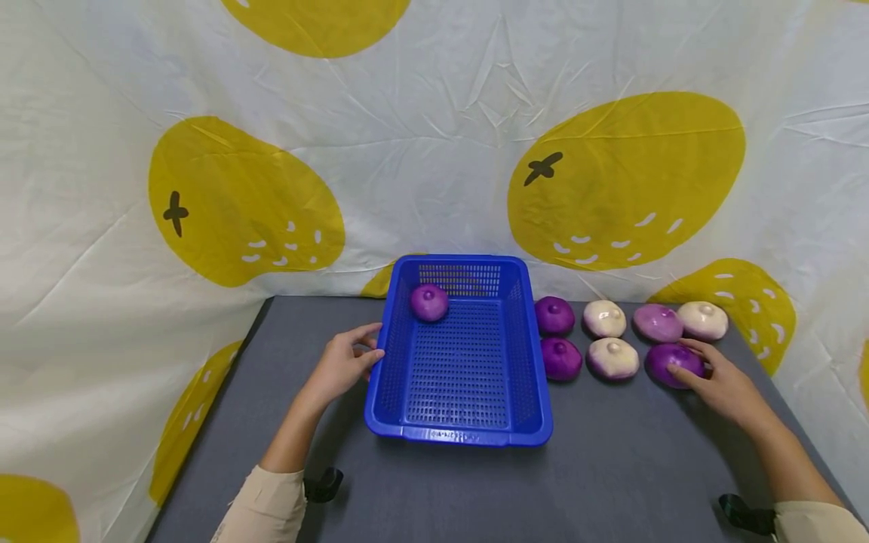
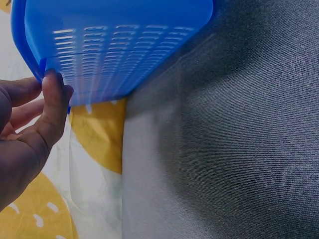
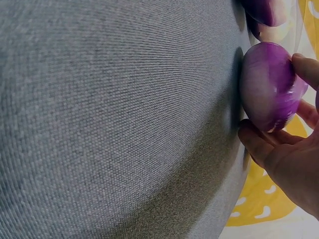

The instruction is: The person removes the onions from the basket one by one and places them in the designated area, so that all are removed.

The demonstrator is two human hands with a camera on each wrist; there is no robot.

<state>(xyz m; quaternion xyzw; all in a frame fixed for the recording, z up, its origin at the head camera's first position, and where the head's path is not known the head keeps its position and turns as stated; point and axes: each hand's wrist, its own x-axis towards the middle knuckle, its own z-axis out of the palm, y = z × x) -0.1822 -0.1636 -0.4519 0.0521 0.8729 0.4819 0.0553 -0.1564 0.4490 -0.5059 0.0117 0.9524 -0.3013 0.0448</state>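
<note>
My left hand [image 1: 342, 363] pinches the left rim of a blue plastic basket [image 1: 458, 436] between thumb and fingers. The left wrist view shows the thumb against the basket's slotted side [image 2: 109, 45]. One purple onion [image 1: 429, 302] lies inside, near the basket's back left corner. Over on the right, my right hand [image 1: 723, 381] holds a shiny dark purple onion [image 1: 672, 365], fingers and thumb around its sides. Up close in the right wrist view, this onion [image 3: 266, 87] sits low by the grey tabletop; whether it touches the surface, I cannot tell.
Several more onions stand in two rows right of the basket: dark purple ones [image 1: 560, 359], pale ones [image 1: 613, 358] and a lighter purple one [image 1: 658, 323]. A grey cloth-covered table [image 1: 597, 467] lies beneath. Behind hangs a white curtain [image 1: 434, 188] with yellow fruit prints.
</note>
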